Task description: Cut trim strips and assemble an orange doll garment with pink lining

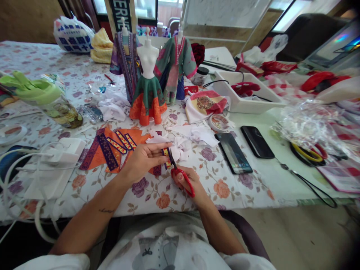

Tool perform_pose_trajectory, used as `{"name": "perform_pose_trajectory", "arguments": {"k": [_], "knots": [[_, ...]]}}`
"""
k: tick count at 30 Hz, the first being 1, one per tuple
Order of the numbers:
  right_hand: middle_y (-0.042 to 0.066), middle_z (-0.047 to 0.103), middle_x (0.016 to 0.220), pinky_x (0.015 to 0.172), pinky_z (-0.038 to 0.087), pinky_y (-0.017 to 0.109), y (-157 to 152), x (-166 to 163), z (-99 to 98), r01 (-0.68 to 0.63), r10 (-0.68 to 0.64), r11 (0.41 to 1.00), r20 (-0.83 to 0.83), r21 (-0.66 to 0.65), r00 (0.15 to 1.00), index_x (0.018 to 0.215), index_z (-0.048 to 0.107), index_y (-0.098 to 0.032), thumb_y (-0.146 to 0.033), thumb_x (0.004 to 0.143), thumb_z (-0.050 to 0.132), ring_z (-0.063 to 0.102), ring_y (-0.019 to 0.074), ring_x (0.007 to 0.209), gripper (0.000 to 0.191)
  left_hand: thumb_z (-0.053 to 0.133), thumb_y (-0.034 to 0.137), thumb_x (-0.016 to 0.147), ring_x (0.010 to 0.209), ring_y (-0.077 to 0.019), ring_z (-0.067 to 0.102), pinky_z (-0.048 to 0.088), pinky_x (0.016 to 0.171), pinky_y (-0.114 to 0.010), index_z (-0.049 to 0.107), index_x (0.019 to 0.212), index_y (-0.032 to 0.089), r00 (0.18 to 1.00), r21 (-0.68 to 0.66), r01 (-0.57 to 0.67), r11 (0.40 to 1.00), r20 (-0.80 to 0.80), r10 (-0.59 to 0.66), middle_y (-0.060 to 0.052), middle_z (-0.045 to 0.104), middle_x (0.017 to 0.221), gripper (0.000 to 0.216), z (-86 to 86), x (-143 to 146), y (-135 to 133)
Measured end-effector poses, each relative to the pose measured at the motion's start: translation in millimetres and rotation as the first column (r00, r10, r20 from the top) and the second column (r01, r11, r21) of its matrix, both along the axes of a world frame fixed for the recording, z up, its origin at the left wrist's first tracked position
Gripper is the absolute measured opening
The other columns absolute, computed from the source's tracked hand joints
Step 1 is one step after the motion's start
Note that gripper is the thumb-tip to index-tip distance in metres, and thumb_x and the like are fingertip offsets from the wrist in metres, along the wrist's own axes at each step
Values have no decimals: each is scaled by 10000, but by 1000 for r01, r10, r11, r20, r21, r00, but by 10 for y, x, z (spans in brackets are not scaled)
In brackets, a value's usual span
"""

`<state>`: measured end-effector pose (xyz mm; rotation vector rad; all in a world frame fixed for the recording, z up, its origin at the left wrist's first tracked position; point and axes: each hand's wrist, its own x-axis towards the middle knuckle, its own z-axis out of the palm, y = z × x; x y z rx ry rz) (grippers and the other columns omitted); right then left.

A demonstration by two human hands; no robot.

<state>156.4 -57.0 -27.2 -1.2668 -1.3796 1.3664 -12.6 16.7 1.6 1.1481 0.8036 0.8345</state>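
Note:
My left hand pinches a short strip of patterned ribbon, purple with yellow and red marks, just above the flowered tablecloth. My right hand grips red-handled scissors, whose dark blades point up at the ribbon's edge. Orange fabric pieces with ribbon trims lie just left of my left hand. White fabric scraps lie behind both hands.
Three small dress forms in doll clothes stand at the back centre. Two dark phones lie to the right. A white charger with cables sits left, a white tray and crinkled plastic right.

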Motion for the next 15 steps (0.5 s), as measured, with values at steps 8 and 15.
{"name": "perform_pose_trajectory", "arguments": {"k": [8,15], "knots": [[-44,344,494,451,171,261,-19,-5,-31,26,-26,1000,-9,6,1000,562,399,-194,-749,769,463,289,89,459,595,798,209,637,756,-131,651,513,722,-228,712,1073,224,1000,-11,-7,1000,14,8,-32,746,910,444,18,17,2],[-59,315,477,440,154,252,-16,-12,-29,32,-32,999,-46,-11,998,555,390,-194,-739,754,497,255,77,441,590,796,194,638,755,-128,654,513,728,-224,713,1070,226,1000,-14,0,1000,29,0,-30,748,911,440,16,19,6]]}}
